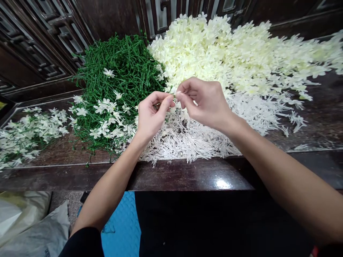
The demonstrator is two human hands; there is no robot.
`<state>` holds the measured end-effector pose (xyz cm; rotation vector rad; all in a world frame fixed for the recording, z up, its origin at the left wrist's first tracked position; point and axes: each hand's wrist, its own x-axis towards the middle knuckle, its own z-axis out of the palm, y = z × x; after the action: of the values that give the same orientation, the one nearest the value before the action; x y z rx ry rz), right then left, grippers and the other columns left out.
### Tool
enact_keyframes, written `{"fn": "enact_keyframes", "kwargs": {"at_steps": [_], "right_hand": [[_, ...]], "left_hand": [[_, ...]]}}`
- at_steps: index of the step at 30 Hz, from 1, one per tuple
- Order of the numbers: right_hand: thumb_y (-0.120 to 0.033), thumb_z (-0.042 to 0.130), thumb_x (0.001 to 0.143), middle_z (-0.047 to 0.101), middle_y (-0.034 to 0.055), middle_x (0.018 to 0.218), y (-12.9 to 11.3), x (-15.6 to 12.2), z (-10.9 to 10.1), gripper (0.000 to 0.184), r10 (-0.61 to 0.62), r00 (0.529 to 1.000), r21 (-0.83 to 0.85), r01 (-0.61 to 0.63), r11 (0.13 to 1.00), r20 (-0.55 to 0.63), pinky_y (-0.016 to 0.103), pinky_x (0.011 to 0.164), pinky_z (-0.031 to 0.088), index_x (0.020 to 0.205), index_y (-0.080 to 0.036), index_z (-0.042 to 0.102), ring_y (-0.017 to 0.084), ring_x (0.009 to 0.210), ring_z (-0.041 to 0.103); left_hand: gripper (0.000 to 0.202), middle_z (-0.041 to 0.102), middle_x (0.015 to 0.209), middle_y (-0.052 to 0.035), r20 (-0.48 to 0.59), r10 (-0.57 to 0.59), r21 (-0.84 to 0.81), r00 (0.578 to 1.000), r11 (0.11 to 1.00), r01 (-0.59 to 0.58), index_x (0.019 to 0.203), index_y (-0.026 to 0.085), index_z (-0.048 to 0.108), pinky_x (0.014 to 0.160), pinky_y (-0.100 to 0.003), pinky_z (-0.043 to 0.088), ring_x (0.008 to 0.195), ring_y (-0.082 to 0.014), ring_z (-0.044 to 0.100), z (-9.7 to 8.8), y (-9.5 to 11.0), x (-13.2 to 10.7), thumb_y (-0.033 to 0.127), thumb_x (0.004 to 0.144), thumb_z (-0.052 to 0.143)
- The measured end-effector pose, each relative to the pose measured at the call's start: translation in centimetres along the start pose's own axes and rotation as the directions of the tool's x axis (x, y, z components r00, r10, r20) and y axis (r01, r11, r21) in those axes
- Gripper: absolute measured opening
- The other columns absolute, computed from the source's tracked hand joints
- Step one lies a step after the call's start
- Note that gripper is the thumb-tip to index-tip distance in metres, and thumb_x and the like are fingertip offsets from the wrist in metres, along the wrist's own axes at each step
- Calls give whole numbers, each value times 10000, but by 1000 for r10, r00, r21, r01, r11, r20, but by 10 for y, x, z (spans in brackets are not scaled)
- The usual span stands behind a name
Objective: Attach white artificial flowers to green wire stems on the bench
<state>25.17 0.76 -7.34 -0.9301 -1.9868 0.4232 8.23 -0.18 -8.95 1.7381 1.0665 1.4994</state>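
My left hand [153, 115] and my right hand [203, 101] meet fingertip to fingertip above the dark wooden table [187, 175]. Both are closed in a pinch on a small piece between them, too small to name. Under them lies a heap of white plastic stamen sprigs [193, 137]. A big pile of cream artificial petals [227, 53] lies behind my right hand. To the left of my left hand sits a tangle of green plastic stems [123, 67], some with white flowers on them.
Finished green stems with white flowers [26, 132] lie spread at the table's left end. Carved dark wood panels [40, 39] rise behind the table. Below the table edge are white sacks [29, 225] and a blue mat [123, 228].
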Motion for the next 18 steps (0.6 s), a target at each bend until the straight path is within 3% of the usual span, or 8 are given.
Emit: {"fn": "enact_keyframes", "kwargs": {"at_steps": [3, 6, 9, 11, 15, 18], "right_hand": [[-384, 579, 997, 698, 59, 894, -2, 6, -16, 173, 129, 991, 88, -131, 987, 26, 334, 694, 557, 944, -228, 634, 184, 787, 648], [-364, 626, 964, 716, 78, 893, 1, 10, -30, 187, 206, 973, -4, -207, 978, 109, 381, 749, 567, 912, -191, 674, 198, 806, 650], [-358, 727, 888, 729, 77, 850, 10, 10, -33, 184, 290, 868, -152, -249, 956, 402, 424, 710, 562, 874, -175, 721, 205, 737, 649], [-325, 774, 848, 738, 73, 878, 15, 8, -29, 164, 287, 805, -212, -204, 956, 519, 447, 741, 562, 908, -176, 740, 220, 772, 669], [-148, 700, 850, 740, 63, 865, 18, 6, -22, 113, 296, 789, -264, -175, 948, 539, 456, 766, 573, 949, -163, 751, 217, 782, 684], [-149, 679, 848, 758, 60, 911, 12, 8, -25, 129, 322, 808, -226, -238, 945, 493, 477, 828, 589, 953, -179, 747, 224, 836, 701]], "left_hand": [[92, 708, 709, -4, -6, -36, -2, 999, 999, 36, 915, 187, 690, 613, -229, 534, 649, -100, 659, -4, 0, 3, 278, 927, 679], [150, 695, 719, -4, -39, -72, -8, 997, 997, 72, 1015, 213, 663, 611, -237, 541, 646, -108, 657, -11, -8, 6, 353, 962, 650], [220, 701, 765, -6, -50, -86, -10, 995, 996, 86, 1130, 265, 617, 600, -258, 546, 641, -123, 656, -17, -16, 8, 426, 981, 624], [240, 709, 810, -14, -44, -98, -22, 994, 995, 97, 1166, 287, 595, 611, -270, 559, 658, -132, 662, -19, -18, 9, 439, 983, 619], [192, 720, 912, -40, 7, -109, -13, 994, 994, 109, 1145, 280, 625, 611, -257, 557, 702, -127, 659, -19, -14, 9, 384, 984, 609], [137, 738, 959, -56, 36, -67, 11, 997, 998, 67, 1058, 241, 695, 632, -254, 553, 764, -132, 667, -16, -6, 8, 290, 964, 608]]}}
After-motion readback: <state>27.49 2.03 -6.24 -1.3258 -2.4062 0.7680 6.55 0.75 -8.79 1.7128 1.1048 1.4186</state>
